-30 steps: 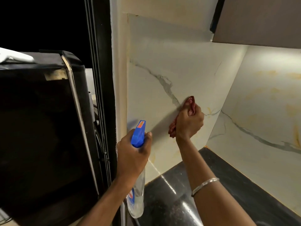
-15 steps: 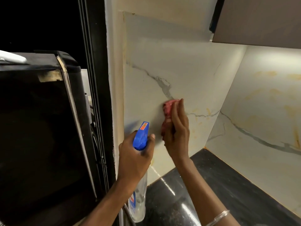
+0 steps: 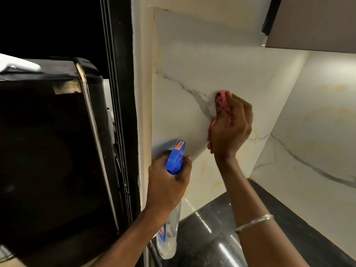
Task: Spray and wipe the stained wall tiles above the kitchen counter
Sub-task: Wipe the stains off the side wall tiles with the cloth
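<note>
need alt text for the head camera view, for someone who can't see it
A right hand holds a pink cloth against a white marble-look wall tile above a dark counter, while the left hand grips a blue-topped spray bottle. Yellowish stains mark the tile below the cloth.

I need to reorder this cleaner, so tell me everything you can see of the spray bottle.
The spray bottle has a blue plastic trigger head with an orange sticker on top and a clear body bearing a blue and red label, too blurred to read. It is held roughly upright, nozzle toward the wall tile. The left hand grips its neck; nothing else visibly touches it. Its liquid level cannot be told.
</note>
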